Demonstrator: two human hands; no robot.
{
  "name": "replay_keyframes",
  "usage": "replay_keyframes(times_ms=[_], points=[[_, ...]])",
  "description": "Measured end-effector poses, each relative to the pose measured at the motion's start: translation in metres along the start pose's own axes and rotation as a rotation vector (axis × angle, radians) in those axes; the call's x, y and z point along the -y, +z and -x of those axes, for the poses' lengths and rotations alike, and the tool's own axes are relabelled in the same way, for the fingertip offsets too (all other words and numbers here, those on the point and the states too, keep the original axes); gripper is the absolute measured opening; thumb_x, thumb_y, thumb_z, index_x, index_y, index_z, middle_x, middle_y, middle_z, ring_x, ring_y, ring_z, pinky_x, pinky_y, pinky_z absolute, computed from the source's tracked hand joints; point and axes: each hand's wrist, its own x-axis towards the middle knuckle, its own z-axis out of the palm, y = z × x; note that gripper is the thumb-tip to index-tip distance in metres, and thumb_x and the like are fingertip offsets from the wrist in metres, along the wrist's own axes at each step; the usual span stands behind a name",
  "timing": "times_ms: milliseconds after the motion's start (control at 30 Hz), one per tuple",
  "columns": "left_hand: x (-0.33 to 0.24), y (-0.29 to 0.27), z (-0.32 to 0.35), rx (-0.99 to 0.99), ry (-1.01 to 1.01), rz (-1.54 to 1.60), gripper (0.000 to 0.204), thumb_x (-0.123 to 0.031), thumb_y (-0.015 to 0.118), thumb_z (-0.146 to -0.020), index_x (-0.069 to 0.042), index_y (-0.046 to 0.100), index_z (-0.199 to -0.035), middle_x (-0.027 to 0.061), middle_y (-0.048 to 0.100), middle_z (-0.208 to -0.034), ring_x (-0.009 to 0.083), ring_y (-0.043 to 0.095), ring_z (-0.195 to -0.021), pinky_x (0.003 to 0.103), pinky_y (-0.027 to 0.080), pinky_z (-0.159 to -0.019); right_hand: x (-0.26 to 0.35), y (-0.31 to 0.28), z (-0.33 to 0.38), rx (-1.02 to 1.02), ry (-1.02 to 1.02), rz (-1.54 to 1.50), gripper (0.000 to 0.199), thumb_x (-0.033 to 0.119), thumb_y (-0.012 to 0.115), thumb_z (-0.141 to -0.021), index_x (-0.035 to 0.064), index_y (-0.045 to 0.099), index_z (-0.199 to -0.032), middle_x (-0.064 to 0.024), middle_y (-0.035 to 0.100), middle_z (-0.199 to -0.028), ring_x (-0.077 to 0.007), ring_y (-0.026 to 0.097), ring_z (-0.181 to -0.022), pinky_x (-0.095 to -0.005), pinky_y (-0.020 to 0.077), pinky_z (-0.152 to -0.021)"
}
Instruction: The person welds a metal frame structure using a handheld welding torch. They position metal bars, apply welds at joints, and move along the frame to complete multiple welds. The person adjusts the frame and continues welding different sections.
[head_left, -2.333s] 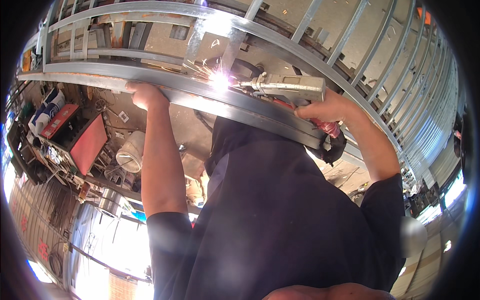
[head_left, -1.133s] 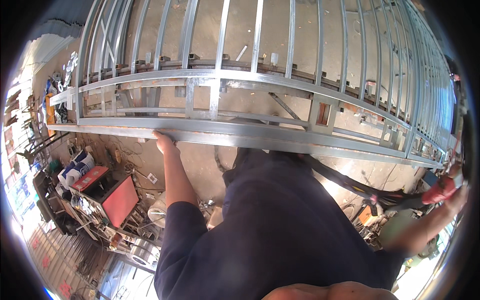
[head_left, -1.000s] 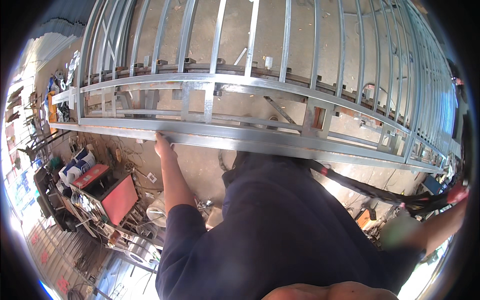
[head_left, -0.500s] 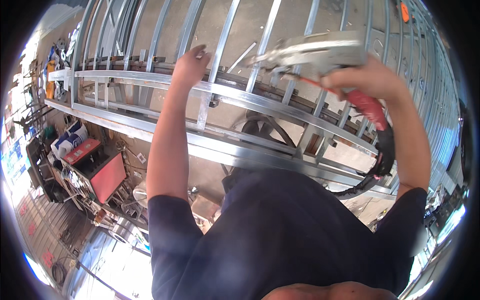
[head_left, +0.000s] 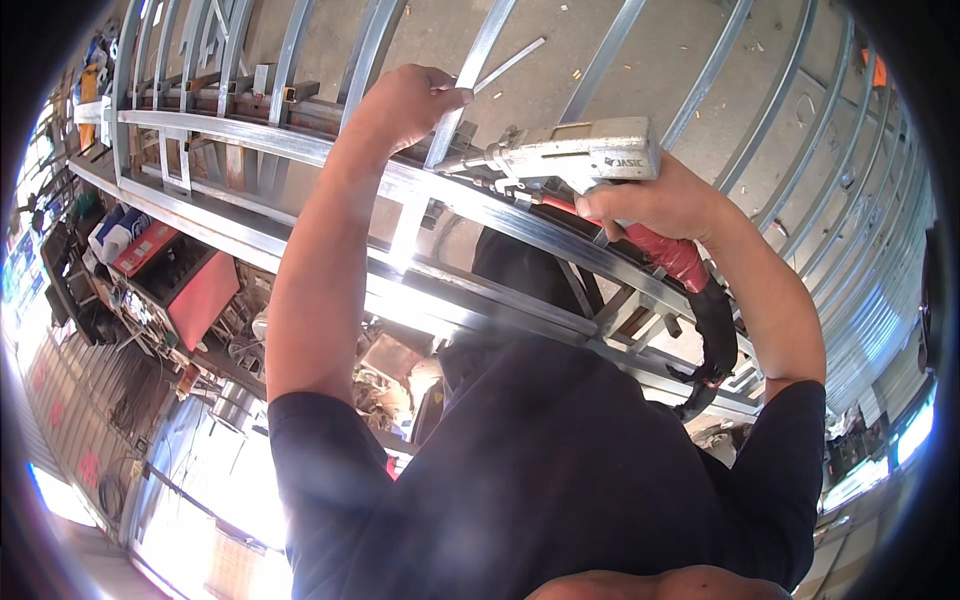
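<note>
The left hand point(head_left: 405, 100) is wrapped around an upright bar point(head_left: 455, 105) of a big metal frame point(head_left: 300, 150), fingers curled and thumb pressed across it, probably to keep that bar steady against the curved rail point(head_left: 520, 225) where the two meet. The right hand point(head_left: 665, 205) is clenched around the red handle point(head_left: 665, 255) of a welding gun point(head_left: 575, 160), whose grey boxy body sits just above the knuckles. The gun lies close over the rail, just to the right of the gripped bar. Its long axis runs roughly left to right across the view, and its slim nozzle points left toward the joint between bar and rail, just below the left hand; I cannot tell whether the tip touches the metal. A thick black hose point(head_left: 715, 330) hangs from the handle's rear end, down past the right forearm, so its weight trails away from the tip. A red box point(head_left: 195, 290) and clutter sit on the floor well off to the left.
</note>
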Motion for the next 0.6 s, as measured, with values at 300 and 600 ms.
replay_keyframes(times_ms=[300, 600], points=[[0.005, 0.007, -0.003, -0.071, 0.037, -0.005, 0.053, -0.050, 0.079, -0.093, -0.004, 0.081, -0.120, 0.0166, 0.079, -0.093, 0.0275, 0.076, -0.090, 0.041, 0.057, -0.086, -0.006, 0.000, -0.012, 0.010, -0.040, 0.002, 0.037, 0.026, 0.080, -0.085, -0.0010, 0.070, -0.109, -0.0068, 0.071, -0.090, -0.0173, 0.066, -0.069, -0.0335, 0.0565, -0.063], [-0.001, 0.003, -0.001, -0.018, -0.012, -0.016, 0.057, -0.051, 0.078, -0.092, -0.006, 0.078, -0.128, 0.0221, 0.078, -0.118, 0.0367, 0.076, -0.109, 0.044, 0.058, -0.097, -0.004, 0.004, -0.012, 0.017, -0.028, 0.016, 0.036, 0.027, 0.079, -0.087, 0.0008, 0.071, -0.109, -0.0063, 0.071, -0.091, -0.0164, 0.066, -0.069, -0.0333, 0.0566, -0.063]])
